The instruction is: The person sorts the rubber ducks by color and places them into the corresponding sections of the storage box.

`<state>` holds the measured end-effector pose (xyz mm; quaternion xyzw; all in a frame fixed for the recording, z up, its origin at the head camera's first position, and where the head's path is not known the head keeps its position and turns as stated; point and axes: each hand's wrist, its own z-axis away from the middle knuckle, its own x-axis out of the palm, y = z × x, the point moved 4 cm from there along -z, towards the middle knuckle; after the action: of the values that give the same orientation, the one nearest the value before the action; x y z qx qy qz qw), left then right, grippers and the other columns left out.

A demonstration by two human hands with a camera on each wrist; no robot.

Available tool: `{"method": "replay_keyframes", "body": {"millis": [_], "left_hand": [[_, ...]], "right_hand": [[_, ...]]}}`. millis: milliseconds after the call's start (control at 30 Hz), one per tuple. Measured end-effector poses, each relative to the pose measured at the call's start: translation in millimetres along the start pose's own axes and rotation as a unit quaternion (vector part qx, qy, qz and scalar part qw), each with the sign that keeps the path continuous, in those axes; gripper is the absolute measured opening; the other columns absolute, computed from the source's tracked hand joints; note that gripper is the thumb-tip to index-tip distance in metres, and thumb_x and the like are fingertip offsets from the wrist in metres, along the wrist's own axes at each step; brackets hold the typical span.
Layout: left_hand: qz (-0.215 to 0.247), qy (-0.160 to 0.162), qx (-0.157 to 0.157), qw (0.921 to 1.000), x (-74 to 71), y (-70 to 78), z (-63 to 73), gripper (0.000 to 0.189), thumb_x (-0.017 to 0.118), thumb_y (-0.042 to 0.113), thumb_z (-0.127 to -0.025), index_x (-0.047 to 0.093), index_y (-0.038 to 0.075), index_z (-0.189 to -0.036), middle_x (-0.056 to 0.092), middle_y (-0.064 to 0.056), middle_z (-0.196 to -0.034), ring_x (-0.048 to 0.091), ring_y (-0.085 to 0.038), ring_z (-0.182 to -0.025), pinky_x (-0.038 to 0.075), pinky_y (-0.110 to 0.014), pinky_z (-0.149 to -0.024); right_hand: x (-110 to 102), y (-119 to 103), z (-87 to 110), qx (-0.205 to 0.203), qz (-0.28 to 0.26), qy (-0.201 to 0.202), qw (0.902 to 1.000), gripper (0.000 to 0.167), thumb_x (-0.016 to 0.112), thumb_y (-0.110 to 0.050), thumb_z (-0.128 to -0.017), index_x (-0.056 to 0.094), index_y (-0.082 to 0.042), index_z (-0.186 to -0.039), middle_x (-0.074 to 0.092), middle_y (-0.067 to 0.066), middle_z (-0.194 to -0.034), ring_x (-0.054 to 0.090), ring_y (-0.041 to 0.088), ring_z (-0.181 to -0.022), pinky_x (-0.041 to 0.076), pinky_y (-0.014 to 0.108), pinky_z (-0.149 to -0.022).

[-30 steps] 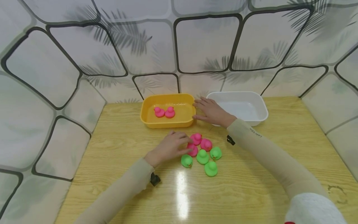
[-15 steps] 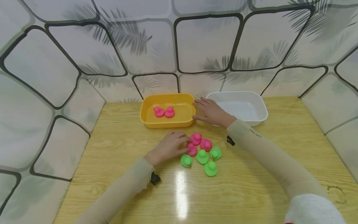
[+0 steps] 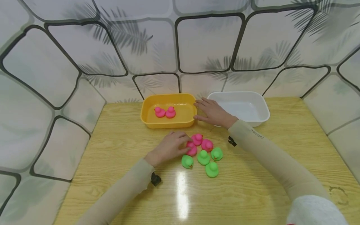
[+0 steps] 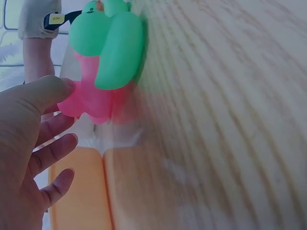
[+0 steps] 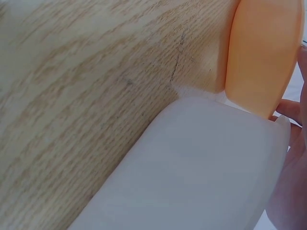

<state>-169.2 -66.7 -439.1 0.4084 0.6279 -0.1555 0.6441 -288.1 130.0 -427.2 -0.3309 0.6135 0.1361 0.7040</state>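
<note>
My left hand (image 3: 169,147) pinches a pink rubber duck (image 3: 192,150) between thumb and fingers, low over the table. In the left wrist view, the thumb lies on that pink duck (image 4: 93,98), partly hidden behind a green duck (image 4: 120,52). Two more pink ducks (image 3: 207,145) and several green ducks (image 3: 203,157) sit close beside it. Fingers outstretched, my right hand (image 3: 212,113) rests at the right rim of the yellow tub (image 3: 168,125), its palm over the left edge of the white tub (image 3: 244,109). Two pink ducks (image 3: 170,112) lie inside the yellow tub.
Both tubs stand side by side at the back of the wooden table (image 3: 118,140), close to a patterned wall covering (image 3: 208,43). In the right wrist view, the white tub (image 5: 187,167) and the yellow tub (image 5: 261,52) stand with a narrow gap between them.
The pink duck at my left fingers has shifted slightly left, away from the other ducks, with the fingertips closing in on it. My right hand has stayed in place.
</note>
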Motion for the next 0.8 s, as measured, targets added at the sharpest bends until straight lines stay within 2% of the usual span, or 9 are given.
{"method": "replay_keyframes", "body": {"millis": [167, 367, 533, 800], "left_hand": [[0.002, 0.014, 0.001, 0.9999, -7.6, -2.0, 1.9, 0.03, 0.077, 0.029, -0.096, 0.074, 0.015, -0.123, 0.07, 0.0, -0.119, 0.062, -0.02, -0.113, 0.048, -0.042, -0.1], [0.004, 0.069, 0.031, 0.9971, -23.7, -9.4, 5.3, 0.029, 0.08, 0.021, -0.094, 0.074, 0.01, -0.12, 0.07, -0.004, -0.114, 0.064, -0.023, -0.105, 0.052, -0.04, -0.091], [0.008, 0.094, 0.027, 0.9952, -42.0, -22.1, 9.0, 0.028, 0.081, 0.019, -0.093, 0.074, 0.008, -0.118, 0.07, -0.004, -0.108, 0.064, -0.023, -0.098, 0.052, -0.039, -0.089], [-0.029, 0.139, 0.031, 0.9894, -69.7, -46.5, 12.6, 0.027, 0.084, 0.017, -0.089, 0.075, 0.005, -0.112, 0.072, -0.009, -0.106, 0.066, -0.029, -0.092, 0.053, -0.043, -0.085]], "right_hand": [[0, 0, 0.3, -0.002, -0.001, 0.0, 1.0, 0.073, 0.057, -0.048, -0.106, 0.039, -0.001, -0.158, 0.035, 0.021, -0.165, 0.02, 0.044, -0.156, 0.017, 0.06, -0.125], [1, 1, 0.0, 0.002, -0.001, -0.003, 1.0, 0.073, 0.057, -0.049, -0.106, 0.039, -0.001, -0.159, 0.035, 0.02, -0.166, 0.02, 0.043, -0.156, 0.016, 0.058, -0.125], [2, 1, -0.4, 0.003, 0.0, -0.004, 1.0, 0.073, 0.056, -0.049, -0.106, 0.039, -0.001, -0.159, 0.034, 0.019, -0.166, 0.02, 0.043, -0.156, 0.016, 0.058, -0.125], [3, 3, -1.5, -0.002, 0.002, -0.001, 1.0, 0.074, 0.057, -0.049, -0.106, 0.039, -0.001, -0.159, 0.035, 0.02, -0.166, 0.02, 0.043, -0.156, 0.017, 0.058, -0.125]]}}
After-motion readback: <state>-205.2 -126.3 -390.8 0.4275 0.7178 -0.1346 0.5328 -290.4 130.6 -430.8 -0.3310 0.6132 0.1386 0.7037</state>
